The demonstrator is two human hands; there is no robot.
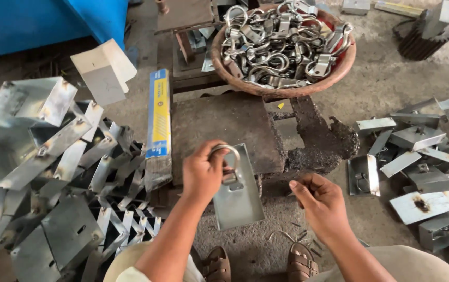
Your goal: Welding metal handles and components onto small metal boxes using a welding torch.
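**A:** What are the two hands doing?

**B:** From my remote view, I see one left hand (pixel 202 172) grasping a rounded silver metal ring (pixel 228 156) by its left side, thumb and fingers clamped around it. The ring sits at the far end of one flat grey rectangular steel plate (pixel 239 198), which lies tilted across the near edge of a dark rusty iron work block (pixel 224 125) in the middle of the scene. The right hand (pixel 321 201) hovers just right of the plate, fingers curled loosely inward; I think a thin rod sits in the fingertips, but I cannot tell for certain what it pinches.

**A:** What surrounds them?

**B:** Far and centre, one round reddish-brown bowl (pixel 235 78) is heaped with shiny silver shackle rings (pixel 282 42), too tangled for me to count. To the left, a big pile of folded grey sheet-metal brackets (pixel 62 172) spreads out, also beyond counting. To the right, on the concrete floor (pixel 386 78), lies a scatter of flat grey plates (pixel 422 167), a dozen or so; one (pixel 421 204) bears a burnt mark. One long blue-and-yellow cardboard box (pixel 159 112) lies just left of the block. Nearest me, I count two brown sandals (pixel 301 263), one beneath each forearm, and one blue panel (pixel 36 21) stands at the far left.
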